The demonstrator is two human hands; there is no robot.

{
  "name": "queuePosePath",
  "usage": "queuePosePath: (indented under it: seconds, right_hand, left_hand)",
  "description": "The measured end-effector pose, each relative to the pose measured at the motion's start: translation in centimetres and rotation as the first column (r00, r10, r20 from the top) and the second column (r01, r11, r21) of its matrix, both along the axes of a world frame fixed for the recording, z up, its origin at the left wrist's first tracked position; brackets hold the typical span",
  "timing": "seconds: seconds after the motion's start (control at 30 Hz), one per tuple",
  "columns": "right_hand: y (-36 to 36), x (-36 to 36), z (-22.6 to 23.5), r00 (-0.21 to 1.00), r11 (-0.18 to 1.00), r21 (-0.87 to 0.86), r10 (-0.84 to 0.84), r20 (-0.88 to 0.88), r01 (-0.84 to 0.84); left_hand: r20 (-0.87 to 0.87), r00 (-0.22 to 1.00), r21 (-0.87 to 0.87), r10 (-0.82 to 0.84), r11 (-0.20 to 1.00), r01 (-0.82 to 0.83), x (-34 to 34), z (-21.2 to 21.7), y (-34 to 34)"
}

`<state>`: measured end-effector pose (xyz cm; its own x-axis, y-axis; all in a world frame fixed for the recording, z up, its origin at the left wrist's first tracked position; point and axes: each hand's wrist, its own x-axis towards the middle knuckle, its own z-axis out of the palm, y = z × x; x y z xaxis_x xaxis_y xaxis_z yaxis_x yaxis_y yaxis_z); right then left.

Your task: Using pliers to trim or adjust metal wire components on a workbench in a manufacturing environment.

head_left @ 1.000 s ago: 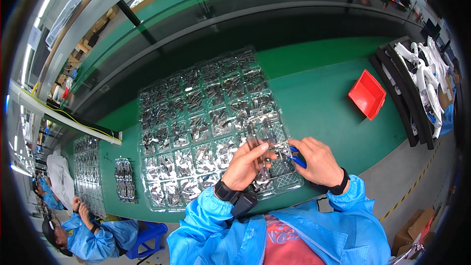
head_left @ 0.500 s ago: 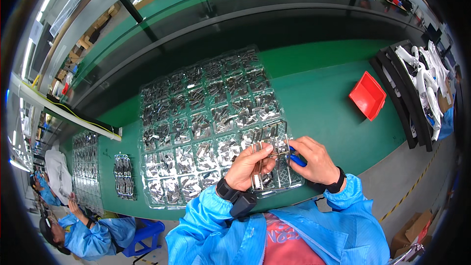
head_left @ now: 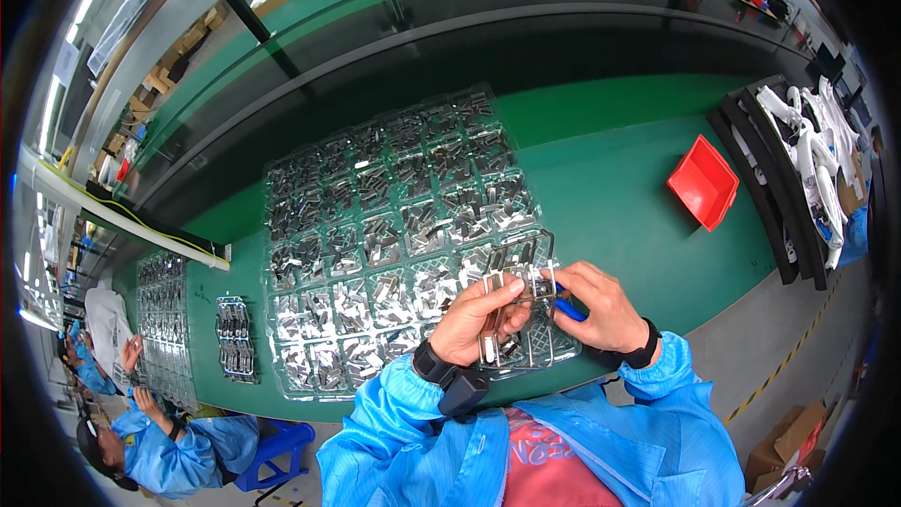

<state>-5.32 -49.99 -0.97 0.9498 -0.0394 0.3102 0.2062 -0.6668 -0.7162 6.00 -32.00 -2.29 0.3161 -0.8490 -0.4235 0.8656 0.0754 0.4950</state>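
My left hand [head_left: 477, 321] grips a bent metal wire frame [head_left: 539, 287] between thumb and fingers, tilted above the near right part of a clear compartment tray [head_left: 270, 319]. Closed around a blue-handled hand tool [head_left: 570, 309], my right hand [head_left: 603, 308] is at the frame's right side. The tool's working end is hidden by the frame and fingers, so its exact kind cannot be told. Small flat metal pieces [head_left: 382, 235], dark and silvery, fill most of the tray's compartments.
Left of the tray lies a group of similar metal frames [head_left: 236, 338]. Beyond them is a second filled tray [head_left: 164, 319], with a co-worker in blue [head_left: 178, 455] beside it. A red bin [head_left: 702, 184] sits right, near black racks holding white parts [head_left: 815, 155].
My hands, the wire frame and the blue-handled tool have barely shifted. At the far left, a co-worker's hand has risen beside the second tray.
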Motion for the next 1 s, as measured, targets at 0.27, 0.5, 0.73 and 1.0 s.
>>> queuePosePath:
  seconds: [0.27,0.5,0.73,1.0]
  right_hand:
    - [-0.3,0.1,0.3,0.999,0.992,-0.125,0.023,0.047,-0.017]
    - [-0.2,0.0,0.0,0.995,0.998,-0.056,0.023,0.096,-0.017]
    - [-0.2,0.0,0.3,0.996,0.993,-0.116,0.007,0.089,0.003]
    - [-0.5,-0.4,-0.3,0.998,0.960,-0.273,-0.068,-0.001,0.066]
  left_hand:
    - [0.028,0.999,-0.008,-0.020,1.000,0.020,0.1,-0.4,-0.1]
    - [0.030,0.999,0.005,-0.032,0.999,0.031,0.2,0.0,-0.2]
    - [0.068,0.997,-0.023,-0.029,0.999,0.030,0.3,-0.5,-0.3]
    - [0.148,0.987,0.000,-0.061,0.998,0.062,0.9,-1.7,-0.9]
